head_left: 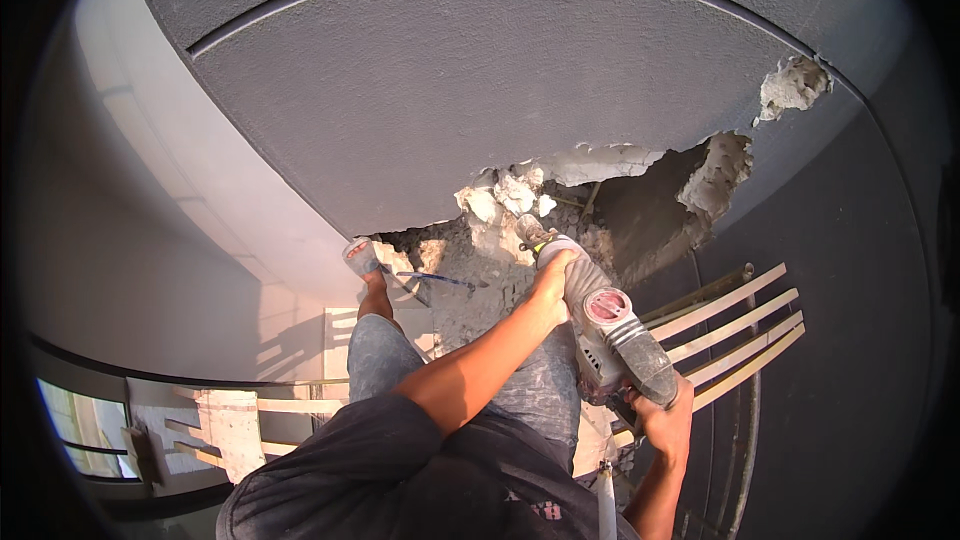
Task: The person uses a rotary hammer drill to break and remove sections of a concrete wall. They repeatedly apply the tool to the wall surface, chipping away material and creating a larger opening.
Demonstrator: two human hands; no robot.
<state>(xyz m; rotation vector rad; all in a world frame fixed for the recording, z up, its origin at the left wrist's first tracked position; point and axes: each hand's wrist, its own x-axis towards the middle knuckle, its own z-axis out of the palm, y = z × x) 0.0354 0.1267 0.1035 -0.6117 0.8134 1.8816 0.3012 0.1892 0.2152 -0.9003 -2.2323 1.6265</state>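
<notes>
I hold a dusty grey demolition hammer (637, 352) with a round reddish cap on its side. My left hand (553, 283) is closed around the front of its body, behind the chuck. At the rear, my right hand (668, 420) grips the handle, partly hidden by the housing. The tool's front end points at the broken lower edge of a dark grey wall (450, 90), where pale broken masonry (515, 190) shows. Whether the bit touches it I cannot tell.
Grey rubble (465, 300) lies below the ragged opening, around my feet. Wooden slats (740, 325) and metal poles stand to the right. A smaller chipped patch (795, 88) marks the wall at upper right. A white wall (200, 160) rises on the left, above a pale board (228, 430).
</notes>
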